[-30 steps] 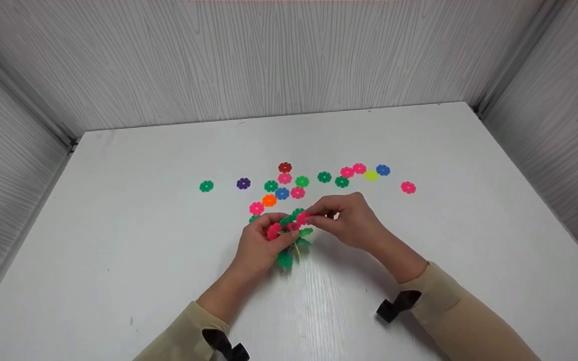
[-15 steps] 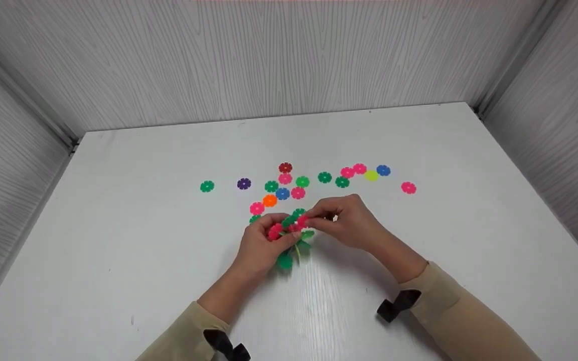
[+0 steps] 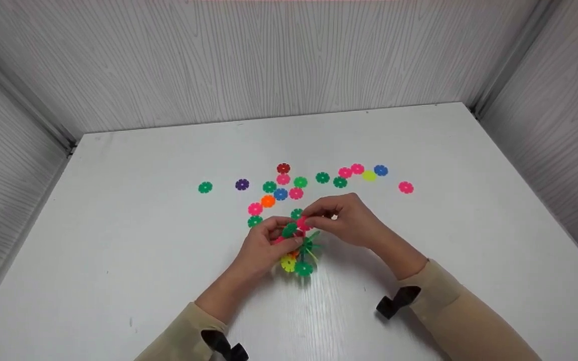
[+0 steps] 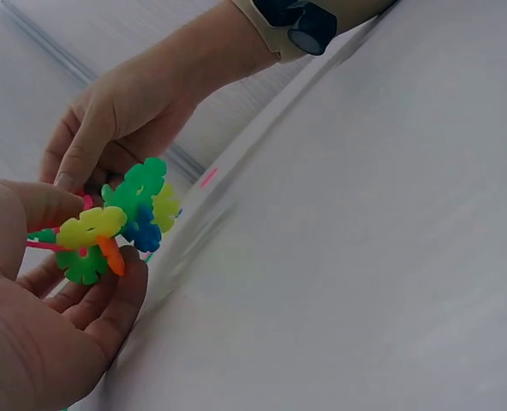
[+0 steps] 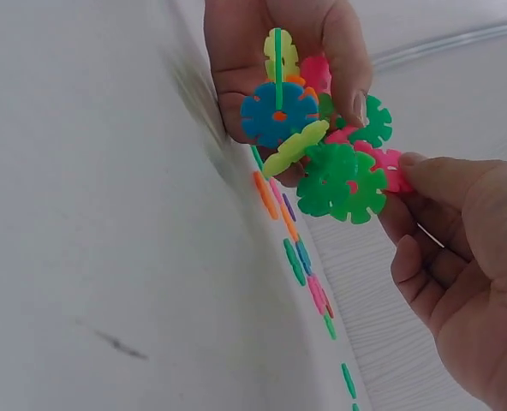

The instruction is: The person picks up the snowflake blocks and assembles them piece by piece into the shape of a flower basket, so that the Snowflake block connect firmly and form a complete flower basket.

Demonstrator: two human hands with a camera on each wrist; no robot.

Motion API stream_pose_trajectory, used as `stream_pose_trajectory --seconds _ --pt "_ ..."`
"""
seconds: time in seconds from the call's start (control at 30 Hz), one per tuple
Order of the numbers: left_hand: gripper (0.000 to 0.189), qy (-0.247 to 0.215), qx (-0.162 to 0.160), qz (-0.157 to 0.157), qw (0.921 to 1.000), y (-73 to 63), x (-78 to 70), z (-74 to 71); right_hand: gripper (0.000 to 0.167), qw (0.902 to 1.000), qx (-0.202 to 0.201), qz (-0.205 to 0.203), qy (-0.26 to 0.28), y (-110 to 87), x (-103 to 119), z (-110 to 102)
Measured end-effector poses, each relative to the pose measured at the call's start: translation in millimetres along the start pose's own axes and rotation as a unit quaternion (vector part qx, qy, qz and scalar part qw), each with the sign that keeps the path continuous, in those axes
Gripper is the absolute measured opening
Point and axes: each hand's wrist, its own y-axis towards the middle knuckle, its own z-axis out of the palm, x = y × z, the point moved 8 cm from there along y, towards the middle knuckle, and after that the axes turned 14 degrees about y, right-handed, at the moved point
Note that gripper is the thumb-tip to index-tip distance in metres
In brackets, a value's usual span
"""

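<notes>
My left hand [image 3: 264, 248] grips a cluster of interlocked plastic snowflake discs [image 3: 303, 269] between thumb and fingers, held up off the table. Green, yellow, blue, orange and pink discs stick out at different angles; the blue disc [image 5: 279, 114] shows best in the right wrist view. At the cluster's far right side, my right hand [image 3: 349, 220] pinches a pink snowflake disc [image 3: 303, 223] with thumb and forefinger. That disc touches the cluster in the right wrist view, though its slot is hidden by fingers. Part of the cluster is behind the left thumb.
Loose discs lie flat on the white table [image 3: 143, 240] beyond my hands, among them an orange disc [image 3: 268, 201], a purple disc [image 3: 242, 184] and a dark red disc [image 3: 283, 168]. A pink disc [image 3: 406, 187] lies farthest right. Wood-grain panels [image 3: 279, 60] stand behind and at both sides.
The cluster has turned in my left hand, bringing yellow and orange discs into sight below the thumb. My left hand has shifted slightly right and down. The right hand keeps its pinch on the pink disc.
</notes>
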Motion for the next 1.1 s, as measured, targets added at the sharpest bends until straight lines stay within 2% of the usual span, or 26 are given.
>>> stream_pose_trajectory --seconds 0.07,0.13,0.23,0.33,0.43,0.53,0.6,0.7,0.97,1.1 --pt "0.049 -0.002 -0.004 -0.007 1.0000 0.1 1.5 0.2 0.024 1.0000 -0.007 0.002 0.001 0.2 -1 -11" --pt "0.049 -0.003 -0.013 -0.015 0.9998 0.5 2.9 -0.8 0.025 0.9995 -0.032 0.002 0.002 -0.6 -2 -32" --pt "0.049 -0.008 -0.026 -0.024 0.9994 1.5 4.8 -2.3 0.024 0.9953 -0.097 0.005 0.009 -6.7 -8 -82" --pt "0.049 -0.011 -0.032 -0.029 0.9990 2.1 6.9 -2.7 0.025 0.9866 -0.161 0.022 0.015 -22.0 -24 -134" --pt "0.048 -0.010 -0.036 -0.037 0.9986 1.5 8.9 -3.2 0.030 0.9769 -0.203 0.064 0.009 -41.8 -46 -173" --pt "0.047 -0.008 -0.039 -0.040 0.9984 0.9 9.2 -3.8 0.035 0.9681 -0.221 0.119 -0.003 -59.6 -69 -197" --pt "0.046 -0.009 -0.039 -0.040 0.9984 0.8 8.4 -4.3 0.039 0.9625 -0.224 0.152 -0.014 -69.1 -81 -206" --pt "0.047 -0.013 -0.038 -0.041 0.9983 0.8 9.2 -4.6 0.044 0.9588 -0.219 0.179 -0.027 -77.0 -93 -211" --pt "0.047 -0.026 -0.037 -0.037 0.9983 0.5 9.2 -4.1 0.046 0.9512 -0.202 0.225 -0.060 -78.5 -108 -205" --pt "0.047 -0.022 -0.038 -0.041 0.9982 0.6 9.5 -4.2 0.042 0.9522 -0.192 0.224 -0.080 -76.1 -108 -202"
